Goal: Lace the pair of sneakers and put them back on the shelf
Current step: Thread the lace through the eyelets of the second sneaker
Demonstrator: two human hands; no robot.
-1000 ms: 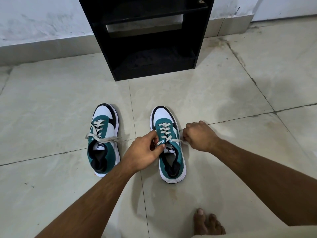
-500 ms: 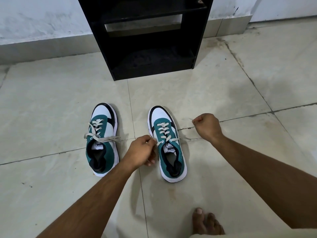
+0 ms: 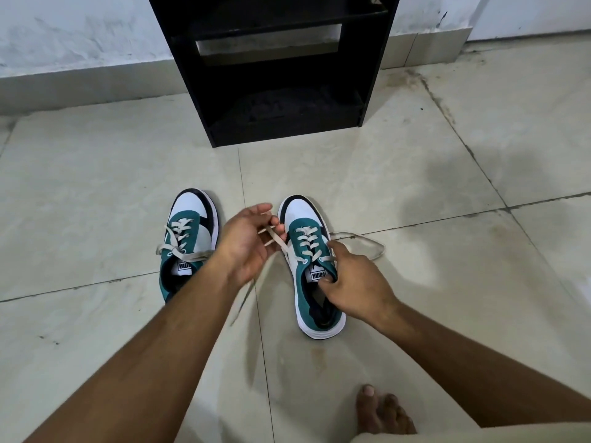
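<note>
A: Which step is this?

B: Tying off the second sneaker, I'd judge. The right sneaker (image 3: 308, 263) stands on the floor (image 3: 415, 282) at about 6 o'clock from the black shelf (image 3: 271, 59), laced through its eyelets but with both ends loose. The left sneaker (image 3: 188, 244) sits at its 9 o'clock, laced, its ends lying across the tongue.

A: And the hands?

B: The left hand (image 3: 248, 244) is between the two shoes, palm turned up, fingers loosely curled around the left lace end (image 3: 271, 238), which drapes across them and trails down blurred. The right hand (image 3: 355, 282) grips the shoe's collar by the tongue, thumb tucked inside the opening, steadying it. The right lace end (image 3: 367, 243) lies free on the floor at the shoe's 3 o'clock.

A: What does the next move call for?

B: Probably picking up that free end, crossing the two and knotting. Then both sneakers go onto the shelf, whose lower bay looks open.
</note>
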